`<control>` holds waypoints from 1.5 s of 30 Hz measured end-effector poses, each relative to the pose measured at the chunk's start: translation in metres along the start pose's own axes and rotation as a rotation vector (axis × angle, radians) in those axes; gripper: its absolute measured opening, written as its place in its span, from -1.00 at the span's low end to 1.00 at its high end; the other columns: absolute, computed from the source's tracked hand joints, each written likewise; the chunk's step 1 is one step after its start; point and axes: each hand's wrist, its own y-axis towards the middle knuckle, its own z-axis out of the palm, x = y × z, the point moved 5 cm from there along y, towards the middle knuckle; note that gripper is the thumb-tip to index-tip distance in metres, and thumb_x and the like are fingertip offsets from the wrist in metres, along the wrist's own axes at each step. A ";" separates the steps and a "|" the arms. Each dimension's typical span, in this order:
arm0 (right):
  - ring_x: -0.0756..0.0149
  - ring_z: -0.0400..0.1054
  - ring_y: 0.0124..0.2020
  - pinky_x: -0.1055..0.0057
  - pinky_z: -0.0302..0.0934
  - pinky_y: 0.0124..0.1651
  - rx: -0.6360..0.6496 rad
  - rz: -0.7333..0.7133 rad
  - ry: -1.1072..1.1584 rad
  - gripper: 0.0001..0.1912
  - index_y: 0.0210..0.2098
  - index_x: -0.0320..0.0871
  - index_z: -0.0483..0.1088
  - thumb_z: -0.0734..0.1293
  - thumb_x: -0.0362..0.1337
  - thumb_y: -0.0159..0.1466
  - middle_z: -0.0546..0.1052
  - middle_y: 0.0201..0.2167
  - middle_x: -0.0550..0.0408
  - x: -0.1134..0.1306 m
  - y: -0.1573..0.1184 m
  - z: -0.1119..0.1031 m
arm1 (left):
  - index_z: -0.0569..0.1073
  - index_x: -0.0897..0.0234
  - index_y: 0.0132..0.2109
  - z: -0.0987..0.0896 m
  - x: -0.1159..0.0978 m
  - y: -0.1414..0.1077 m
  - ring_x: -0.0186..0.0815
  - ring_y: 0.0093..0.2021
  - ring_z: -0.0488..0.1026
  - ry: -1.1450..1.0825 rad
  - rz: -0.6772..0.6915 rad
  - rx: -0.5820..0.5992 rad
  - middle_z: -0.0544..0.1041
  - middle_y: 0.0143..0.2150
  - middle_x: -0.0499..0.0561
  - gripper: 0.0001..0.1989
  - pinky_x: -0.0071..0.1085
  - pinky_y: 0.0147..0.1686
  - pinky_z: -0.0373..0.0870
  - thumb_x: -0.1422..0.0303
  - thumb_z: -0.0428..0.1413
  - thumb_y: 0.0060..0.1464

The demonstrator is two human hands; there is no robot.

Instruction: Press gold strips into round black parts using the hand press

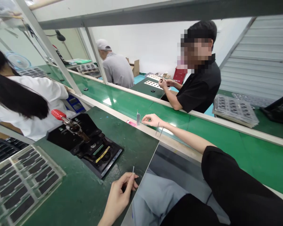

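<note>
Left grip [118,197], low in view: thumb and fingers are closed on a thin steel pin [133,169], which rises from the fingertips with its long axis nearly upright. Right grip [152,120], at the end of the outstretched arm, lies well ahead of the left grip, over a green belt [122,106]. Its thumb and forefinger curl close together; whether they hold anything cannot be told. Just left of the right grip stands a small bundle of pins [138,118], upright and far nearer that grip than the left one. A pink strip [131,123] lies just beyond the bundle. Two loose pins [159,131] stand just right of the right grip. A black press [85,141] with a red handle [58,114] sits on the table [68,196], left of the left grip.
</note>
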 end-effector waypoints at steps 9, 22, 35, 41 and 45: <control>0.27 0.55 -0.42 0.42 0.41 -0.39 -0.151 0.121 -0.016 -0.60 -0.33 -0.18 0.55 0.35 0.05 0.30 0.67 -0.39 -0.03 -0.017 -0.088 -0.048 | 0.62 0.24 -0.19 -0.001 0.005 0.000 -0.28 -0.49 0.55 0.013 0.017 -0.003 0.62 -0.48 0.02 -0.45 -0.47 -0.42 0.50 -0.16 0.05 0.30; 0.26 0.54 -0.40 0.39 0.42 -0.35 -0.224 0.082 -0.180 -0.56 -0.24 -0.17 0.63 0.32 0.07 0.34 0.69 -0.32 -0.04 -0.023 -0.105 -0.060 | 0.63 0.25 -0.18 -0.003 -0.003 0.001 -0.31 -0.48 0.55 0.021 0.015 -0.017 0.62 -0.47 0.00 -0.49 -0.49 -0.39 0.50 -0.10 0.06 0.32; -0.05 0.49 0.13 -0.10 0.33 0.30 -0.293 -0.015 -0.324 -0.67 0.03 -0.08 0.58 0.40 -0.17 0.30 0.64 0.09 -0.11 -0.062 -0.070 -0.040 | 0.62 0.26 -0.19 -0.005 -0.002 -0.002 -0.32 -0.49 0.54 0.040 -0.016 -0.023 0.62 -0.48 0.00 -0.49 -0.51 -0.42 0.47 -0.08 0.05 0.33; -0.01 0.56 -0.02 -0.02 0.43 0.16 -0.287 0.009 -0.295 -0.74 -0.10 -0.11 0.62 0.45 -0.18 0.24 0.69 -0.06 -0.11 -0.051 -0.100 -0.045 | 0.62 0.27 -0.20 -0.003 -0.003 -0.006 -0.34 -0.49 0.54 0.033 -0.019 -0.017 0.62 -0.48 0.00 -0.52 -0.53 -0.43 0.47 -0.04 0.05 0.35; 0.08 0.59 -0.19 0.09 0.51 -0.03 -0.446 0.133 -0.233 -0.69 -0.07 -0.12 0.60 0.44 -0.11 0.27 0.69 -0.17 -0.06 -0.038 -0.158 -0.053 | 0.62 0.27 -0.20 -0.003 -0.002 -0.008 -0.35 -0.50 0.54 0.012 -0.012 -0.033 0.62 -0.48 0.00 -0.55 -0.54 -0.44 0.47 -0.01 0.07 0.36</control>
